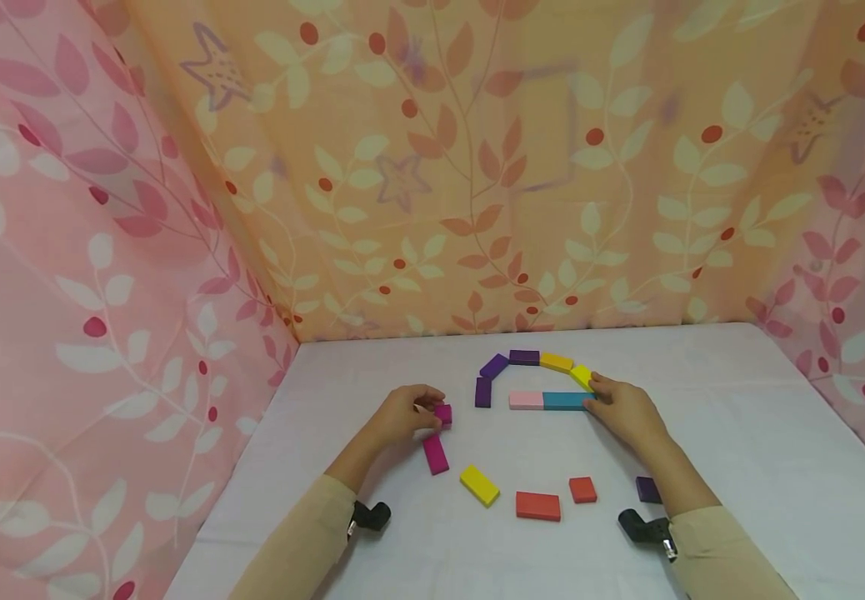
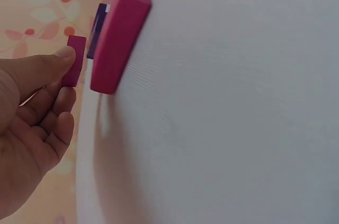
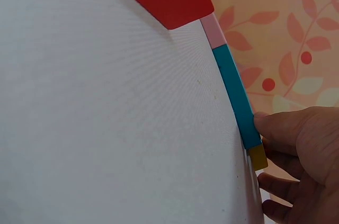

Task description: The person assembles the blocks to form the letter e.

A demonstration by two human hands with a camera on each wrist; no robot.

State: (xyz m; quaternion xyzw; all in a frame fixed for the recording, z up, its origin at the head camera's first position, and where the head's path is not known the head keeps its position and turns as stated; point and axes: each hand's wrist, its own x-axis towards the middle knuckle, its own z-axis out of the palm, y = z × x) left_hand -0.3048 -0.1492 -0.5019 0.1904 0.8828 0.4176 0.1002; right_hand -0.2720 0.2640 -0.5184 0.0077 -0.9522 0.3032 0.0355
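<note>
My left hand (image 1: 405, 412) pinches a small magenta block (image 2: 77, 61) between thumb and fingertips, over the left part of the table. Just below it lies another magenta block (image 1: 436, 455), large in the left wrist view. At the right end of an arc of blocks, my right hand (image 1: 627, 410) grips a yellow block (image 1: 581, 377) with its fingertips, which partly cover it. The right thumb overlaps the end of a teal block (image 1: 566, 402). That teal block lies end to end with a pink block (image 1: 526, 401), under the arc.
Purple blocks (image 1: 524, 357) and another yellow block (image 1: 556, 362) make up the rest of the arc. Nearer lie a yellow block (image 1: 480, 486), two red blocks (image 1: 537, 506) and a dark block (image 1: 647, 490) beside the right forearm. Patterned curtains (image 1: 477, 167) surround the white table (image 1: 312, 500).
</note>
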